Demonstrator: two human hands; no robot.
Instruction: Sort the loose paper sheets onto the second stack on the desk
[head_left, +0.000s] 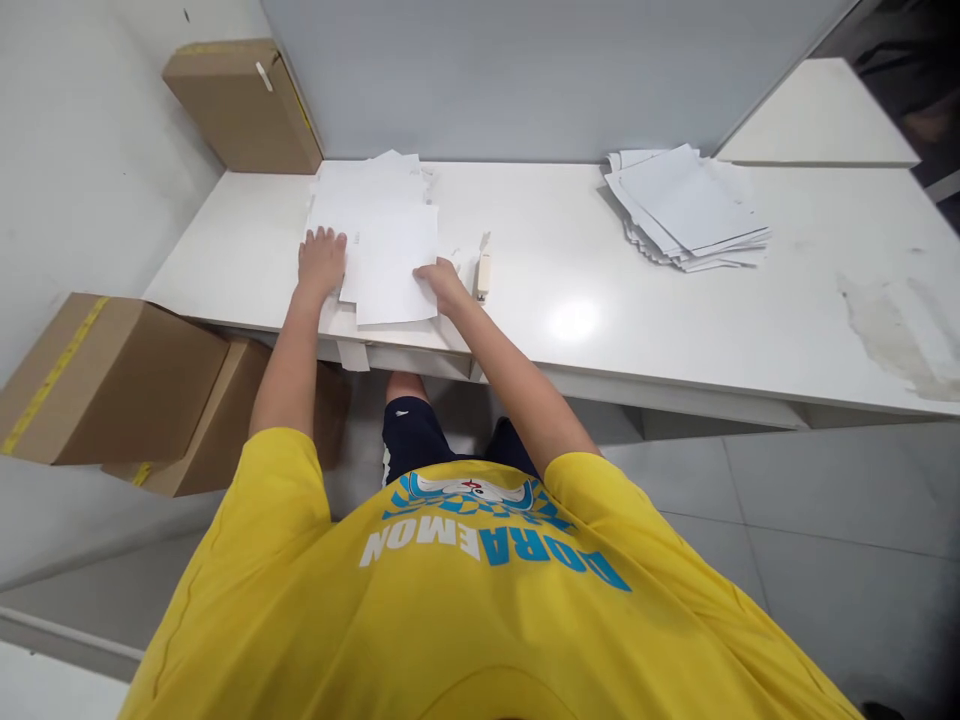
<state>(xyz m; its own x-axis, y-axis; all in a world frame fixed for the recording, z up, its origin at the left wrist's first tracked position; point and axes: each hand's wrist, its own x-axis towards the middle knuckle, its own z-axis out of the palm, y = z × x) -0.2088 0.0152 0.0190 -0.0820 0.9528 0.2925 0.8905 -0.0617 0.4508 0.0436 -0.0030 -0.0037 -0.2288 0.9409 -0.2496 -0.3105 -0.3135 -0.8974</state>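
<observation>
Several white paper sheets (371, 185) lie in a loose pile on the table in front of me. My left hand (322, 262) rests flat at the pile's left side, its fingers stretched forward. At the right edge of the uppermost sheet of paper (397, 270), my right hand (444, 285) pinches the paper between thumb and fingers. That sheet sits askew, nearer to me than those beneath it. Just right of my right hand is a small cream-coloured block-like object (483, 277), whose kind I cannot make out, with a scrap beside it.
A second, fanned stack of paper (686, 210) lies farther right on the white table (555, 230). One cardboard box (240, 110) stands at the back left corner. Two more cardboard boxes (127, 380) are by the table's left front. A grey panel (510, 80) closes the back.
</observation>
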